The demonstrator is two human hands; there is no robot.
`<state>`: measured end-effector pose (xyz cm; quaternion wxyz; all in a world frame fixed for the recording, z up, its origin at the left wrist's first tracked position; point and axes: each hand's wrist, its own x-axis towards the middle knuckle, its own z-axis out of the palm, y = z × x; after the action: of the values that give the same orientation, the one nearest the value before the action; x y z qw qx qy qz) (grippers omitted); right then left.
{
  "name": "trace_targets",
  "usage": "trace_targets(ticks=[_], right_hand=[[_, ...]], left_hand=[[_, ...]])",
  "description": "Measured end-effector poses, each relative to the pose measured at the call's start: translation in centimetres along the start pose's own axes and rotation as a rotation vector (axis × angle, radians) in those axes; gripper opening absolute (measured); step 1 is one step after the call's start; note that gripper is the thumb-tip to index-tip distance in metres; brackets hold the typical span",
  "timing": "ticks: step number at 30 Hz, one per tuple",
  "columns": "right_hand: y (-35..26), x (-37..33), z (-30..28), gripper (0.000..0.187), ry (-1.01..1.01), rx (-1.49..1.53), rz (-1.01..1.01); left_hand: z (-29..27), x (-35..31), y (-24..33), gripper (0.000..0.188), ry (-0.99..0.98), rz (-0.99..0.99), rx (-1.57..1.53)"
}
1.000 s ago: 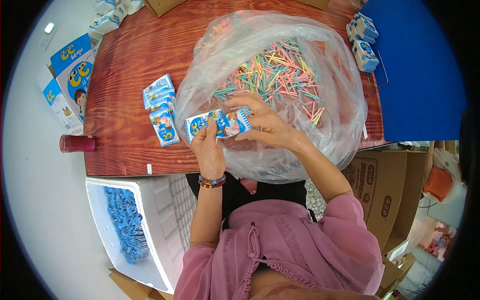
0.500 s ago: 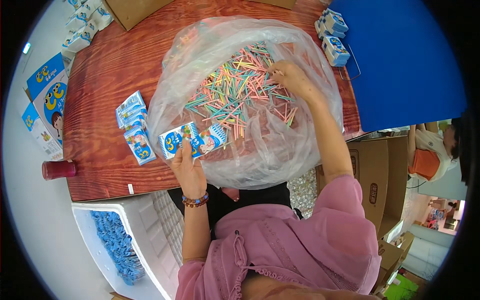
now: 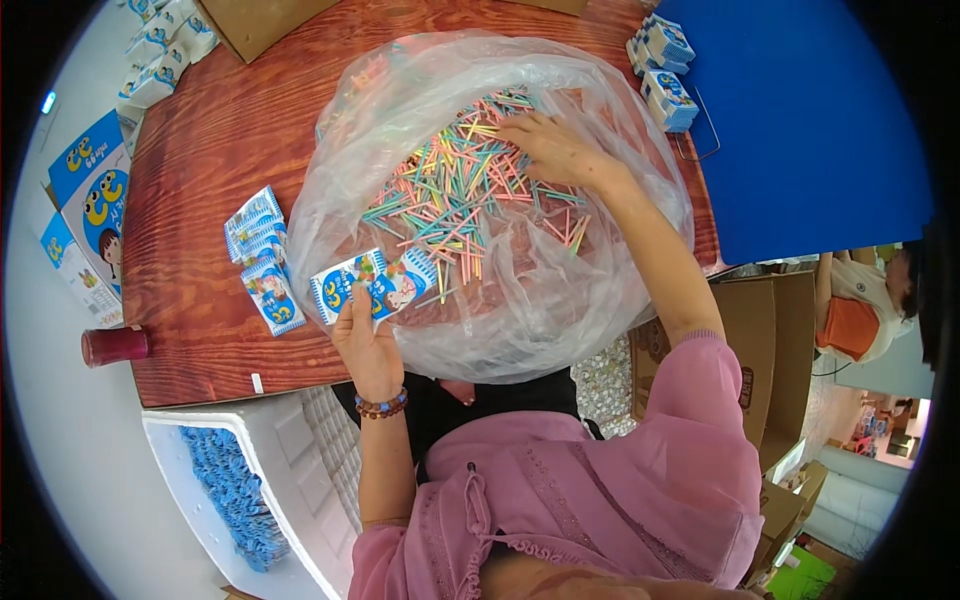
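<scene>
My left hand (image 3: 366,343) holds two small blue and white drink cartons (image 3: 372,286) side by side near the front edge of the wooden table (image 3: 210,150). My right hand (image 3: 551,146) reaches into a large clear plastic bag (image 3: 620,250) and rests palm down on a heap of several thin coloured straws (image 3: 450,200), fingers spread among them. A short row of similar cartons (image 3: 260,258) lies on the table just left of my left hand.
More cartons (image 3: 668,70) are stacked at the far right by a blue surface (image 3: 810,120), and others (image 3: 160,62) at the far left. A red cup (image 3: 115,346) stands left. A white foam box (image 3: 240,480) of blue items sits below. Cardboard boxes (image 3: 780,340) stand right, where another person (image 3: 865,300) sits.
My right hand left the cartons and reached forward into the bag onto the straws. My left hand kept hold of the cartons, which stay near the table's front edge.
</scene>
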<state>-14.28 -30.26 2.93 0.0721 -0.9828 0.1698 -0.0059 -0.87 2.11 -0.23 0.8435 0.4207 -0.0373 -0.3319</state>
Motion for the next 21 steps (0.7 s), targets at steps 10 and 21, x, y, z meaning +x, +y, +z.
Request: trace_targets(ticks=[10,21], right_hand=[[-1.1,1.5,0.4,0.053,-0.098,-0.178,-0.139],[-0.5,0.7,1.3,0.036,-0.054,-0.041,-0.168]], left_hand=[[-0.1,0.2,-0.1,0.013,0.065,-0.019,0.025],[0.2,0.2,0.1,0.013,0.069,-0.018,0.017]])
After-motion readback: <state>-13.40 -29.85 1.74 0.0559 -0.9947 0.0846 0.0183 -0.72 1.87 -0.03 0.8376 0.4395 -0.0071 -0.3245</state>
